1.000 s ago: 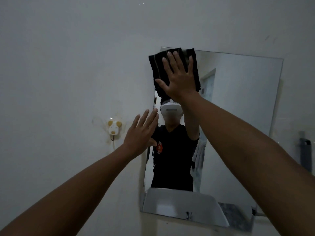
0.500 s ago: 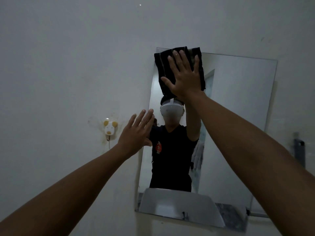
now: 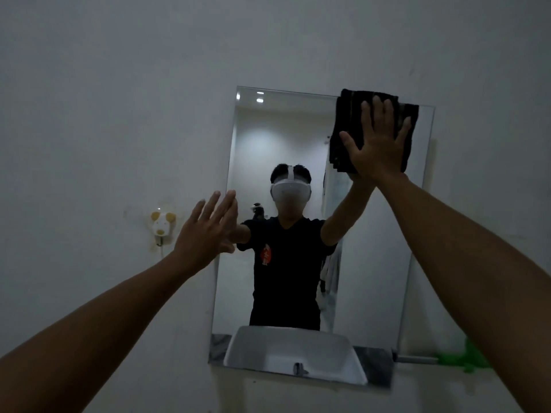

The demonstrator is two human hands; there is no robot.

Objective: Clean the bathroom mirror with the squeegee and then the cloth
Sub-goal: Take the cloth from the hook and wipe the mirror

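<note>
Two hands up. Right hand [image 3: 377,141] flat, fingers spread, pressing black cloth [image 3: 351,126] on mirror [image 3: 274,138] top right corner (unwiped glass lies left, below). Left hand [image 3: 205,231] open, empty, at mirror's left edge.

A small animal-shaped wall hook [image 3: 162,225], white with yellow ears and snout, is seen fixed to the pale wall [image 3: 119,84] just to the left of the left hand [image 3: 205,231], at about the level of its palm. Far below the right hand [image 3: 377,144] and off to its right, a blurred bright green object [image 3: 465,357] is seen, with a thin grey rod [image 3: 417,359] just beside it on the left.
</note>
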